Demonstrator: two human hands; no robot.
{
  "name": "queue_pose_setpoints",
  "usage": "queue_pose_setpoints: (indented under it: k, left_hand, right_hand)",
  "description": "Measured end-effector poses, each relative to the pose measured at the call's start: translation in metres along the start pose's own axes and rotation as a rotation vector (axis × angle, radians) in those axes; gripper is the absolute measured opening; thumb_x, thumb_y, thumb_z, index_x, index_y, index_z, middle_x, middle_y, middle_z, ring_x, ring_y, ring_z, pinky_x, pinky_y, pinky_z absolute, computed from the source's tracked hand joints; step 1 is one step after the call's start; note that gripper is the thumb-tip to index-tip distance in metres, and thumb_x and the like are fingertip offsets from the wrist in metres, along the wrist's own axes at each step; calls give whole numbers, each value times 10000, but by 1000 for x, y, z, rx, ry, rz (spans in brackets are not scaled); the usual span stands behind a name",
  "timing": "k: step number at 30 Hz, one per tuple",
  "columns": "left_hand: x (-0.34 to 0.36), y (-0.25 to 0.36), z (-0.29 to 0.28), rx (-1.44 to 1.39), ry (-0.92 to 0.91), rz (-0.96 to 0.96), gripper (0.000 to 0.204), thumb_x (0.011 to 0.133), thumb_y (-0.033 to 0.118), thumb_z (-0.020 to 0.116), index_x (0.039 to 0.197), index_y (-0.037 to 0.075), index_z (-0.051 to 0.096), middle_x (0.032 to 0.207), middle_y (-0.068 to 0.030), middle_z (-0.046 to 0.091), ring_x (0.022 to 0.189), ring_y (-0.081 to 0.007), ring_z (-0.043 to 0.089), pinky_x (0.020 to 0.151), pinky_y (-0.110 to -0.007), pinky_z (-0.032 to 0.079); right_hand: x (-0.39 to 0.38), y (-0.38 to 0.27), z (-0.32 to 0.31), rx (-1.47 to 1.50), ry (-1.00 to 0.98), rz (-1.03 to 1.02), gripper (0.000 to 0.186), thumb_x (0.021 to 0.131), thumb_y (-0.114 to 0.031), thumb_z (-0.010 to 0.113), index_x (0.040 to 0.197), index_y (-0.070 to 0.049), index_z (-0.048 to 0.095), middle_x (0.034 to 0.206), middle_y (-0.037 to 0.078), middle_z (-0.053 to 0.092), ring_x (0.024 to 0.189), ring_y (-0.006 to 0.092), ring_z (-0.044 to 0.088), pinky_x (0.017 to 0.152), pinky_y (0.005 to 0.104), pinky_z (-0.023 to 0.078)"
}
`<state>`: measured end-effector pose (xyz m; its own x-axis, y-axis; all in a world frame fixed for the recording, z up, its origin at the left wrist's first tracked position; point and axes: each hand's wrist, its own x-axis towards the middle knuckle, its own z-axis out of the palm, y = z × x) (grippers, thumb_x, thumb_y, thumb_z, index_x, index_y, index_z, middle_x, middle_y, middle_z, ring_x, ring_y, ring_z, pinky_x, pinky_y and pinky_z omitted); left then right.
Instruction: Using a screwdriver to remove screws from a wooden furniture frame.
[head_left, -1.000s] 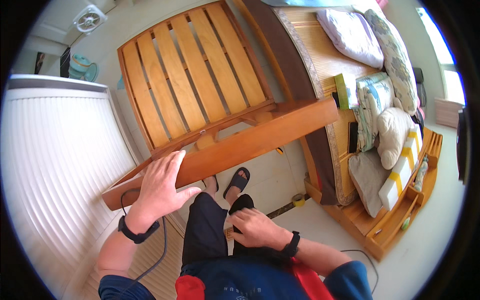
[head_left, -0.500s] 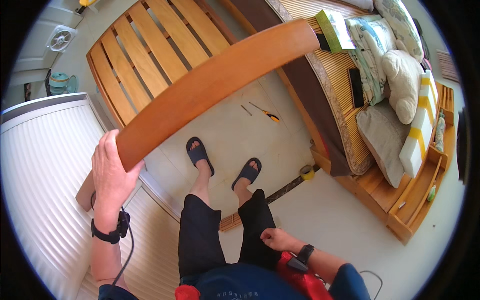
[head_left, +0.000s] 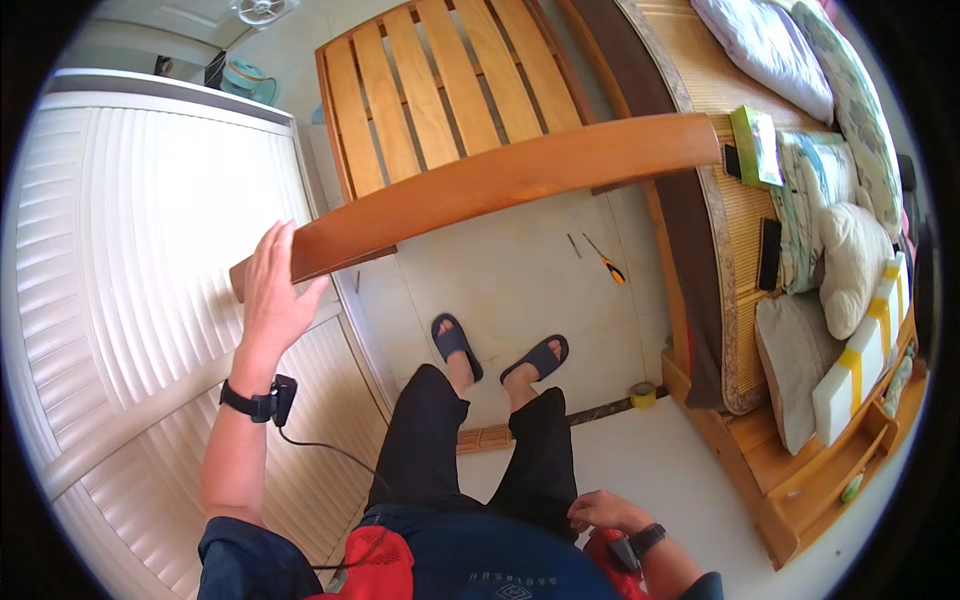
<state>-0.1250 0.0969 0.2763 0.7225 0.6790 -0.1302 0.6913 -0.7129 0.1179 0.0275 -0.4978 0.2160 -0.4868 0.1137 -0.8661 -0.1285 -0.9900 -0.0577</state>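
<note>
The left hand (head_left: 272, 290), thumb spread, lies across the left end of a curved board (head_left: 500, 178), grip unclear; pale lettering (head_left: 508, 577) and an emblem (head_left: 513, 591) mark the navy shirt (head_left: 440, 545); the right hand (head_left: 608, 511) curls loosely by the thigh (head_left: 545, 455), contents unclear.

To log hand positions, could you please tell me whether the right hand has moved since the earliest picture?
Yes: the right hand has drawn back toward the person, judged against the yellow tape roll.
</note>
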Motion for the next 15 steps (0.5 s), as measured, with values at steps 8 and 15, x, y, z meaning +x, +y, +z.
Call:
queue_pose_setpoints:
  k: [8, 15]
  left_hand:
    - [33, -6, 31, -77, 172, 246, 626, 966, 358, 742, 1455, 9, 566, 1498, -213, 572, 1357, -402, 548, 1189, -541, 376]
    - [41, -19, 82, -96, 412, 215, 302, 1040, 212, 612, 1236, -9, 676, 1122, -203, 720, 1019, -405, 672, 908, -445, 517]
  right_hand:
    - [24, -22, -24, 89, 98, 96, 258, 1009, -172, 640, 1155, 21, 727, 1031, 130, 778, 940, 232, 773, 835, 358, 645]
    - [149, 31, -163, 58, 661, -143, 263, 935, -172, 611, 1098, 13, 703, 943, 107, 748, 781, 232, 758, 614, 359, 613]
